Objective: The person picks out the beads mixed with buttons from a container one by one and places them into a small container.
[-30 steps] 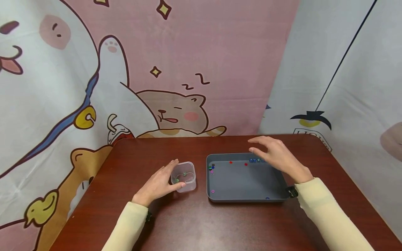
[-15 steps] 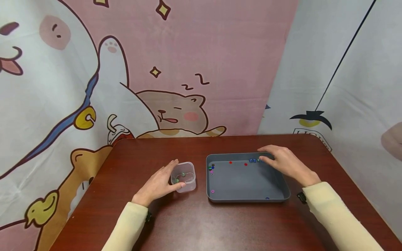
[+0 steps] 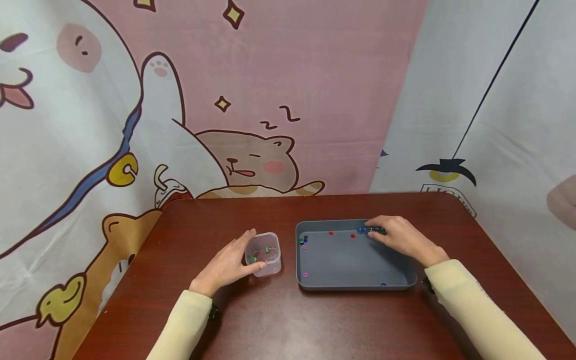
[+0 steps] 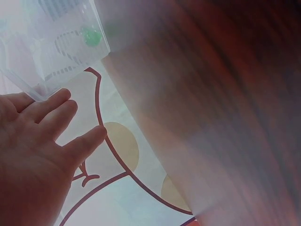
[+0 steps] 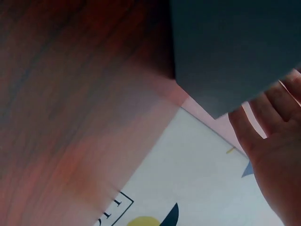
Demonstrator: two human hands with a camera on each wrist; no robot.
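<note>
My left hand (image 3: 225, 263) holds a clear plastic box (image 3: 271, 270) at its left side, thumb along the near rim and fingers at the far left corner. Inside the box lies a thin loop of cord with small green beads (image 3: 267, 249). In the left wrist view, fingertips meet the wall of the box (image 4: 28, 89). My right hand (image 3: 405, 239) reaches into the back right part of a grey tray (image 3: 355, 288). Its thumb and fingers stand apart around a row of small dark and blue beads (image 3: 362, 230). In the right wrist view the tray (image 5: 225, 61) hides the fingertips.
Two red beads (image 3: 353, 236) lie near the tray's back wall. Several coloured beads (image 3: 303, 241) cluster in its left corner, with a pink ring-shaped bead (image 3: 305, 275) below them and a blue one (image 3: 383, 284) by the front wall. A printed cloth (image 3: 342, 100) hangs behind the brown table (image 3: 288, 320).
My right hand first drew back to the right, then lowered into the tray, its fingertips coming down to the row of beads. My left hand and the box stay put.
</note>
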